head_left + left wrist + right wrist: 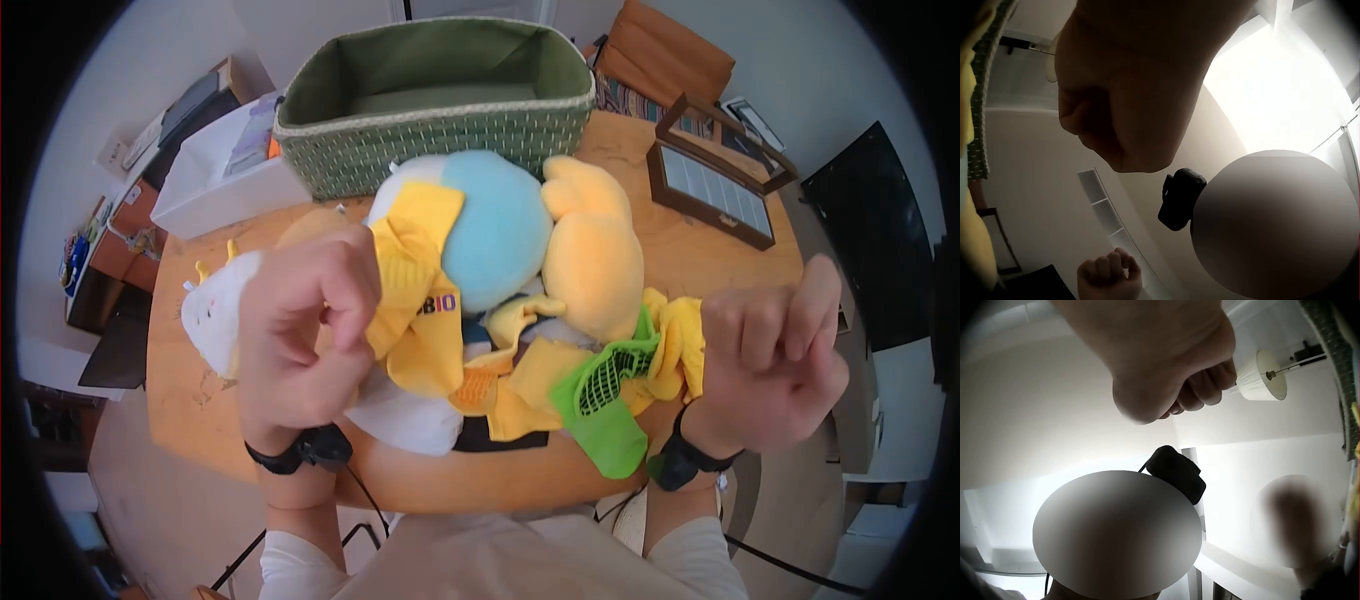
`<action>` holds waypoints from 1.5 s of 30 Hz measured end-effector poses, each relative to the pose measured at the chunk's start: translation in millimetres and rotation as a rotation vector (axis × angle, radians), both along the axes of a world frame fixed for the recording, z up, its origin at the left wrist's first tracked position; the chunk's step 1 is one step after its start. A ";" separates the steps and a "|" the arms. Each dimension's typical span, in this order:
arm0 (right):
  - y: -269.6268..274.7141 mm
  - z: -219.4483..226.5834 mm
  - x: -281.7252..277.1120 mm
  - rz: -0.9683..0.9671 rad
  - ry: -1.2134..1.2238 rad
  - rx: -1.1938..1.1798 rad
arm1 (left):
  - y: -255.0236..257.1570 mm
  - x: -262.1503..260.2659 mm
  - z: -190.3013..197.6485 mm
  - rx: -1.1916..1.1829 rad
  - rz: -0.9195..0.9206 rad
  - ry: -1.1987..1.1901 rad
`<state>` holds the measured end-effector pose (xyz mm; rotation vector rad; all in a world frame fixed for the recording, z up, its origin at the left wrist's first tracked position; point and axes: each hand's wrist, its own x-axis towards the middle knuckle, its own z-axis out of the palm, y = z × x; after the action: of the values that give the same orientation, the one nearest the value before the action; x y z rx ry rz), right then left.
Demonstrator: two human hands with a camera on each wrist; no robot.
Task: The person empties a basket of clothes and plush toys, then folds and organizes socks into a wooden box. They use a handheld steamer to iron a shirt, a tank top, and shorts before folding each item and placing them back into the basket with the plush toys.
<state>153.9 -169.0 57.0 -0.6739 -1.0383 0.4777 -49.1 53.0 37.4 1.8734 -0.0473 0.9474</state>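
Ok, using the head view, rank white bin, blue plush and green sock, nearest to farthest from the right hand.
1. Green sock, front, right of centre.
2. Blue plush, near the middle, farther back.
3. White bin, back left.

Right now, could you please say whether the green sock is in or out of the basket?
Out: the green sock lies in front of the basket, apart from it.

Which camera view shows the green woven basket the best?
The head view: it shows the basket nearly whole, its opening and front wall, lower front partly hidden. The left wrist view catches only a strip of it, at the left edge; the right wrist view, a strip at the upper right.
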 end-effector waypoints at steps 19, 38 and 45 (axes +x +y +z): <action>50.9 -0.9 -16.9 -0.135 -1.064 -0.868 | 19.4 -41.1 26.7 -0.438 -0.016 0.013; 160.8 -1.7 -11.9 0.302 -0.851 -0.735 | 23.7 -48.3 24.0 -0.373 0.023 -0.012; 38.2 38.3 101.0 -0.109 -0.873 -0.856 | 24.8 -48.0 22.0 -0.353 0.034 -0.015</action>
<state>255.0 -130.8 95.3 -1.7960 -1.5974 0.5388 -97.1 77.8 59.3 1.5454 0.1351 0.9268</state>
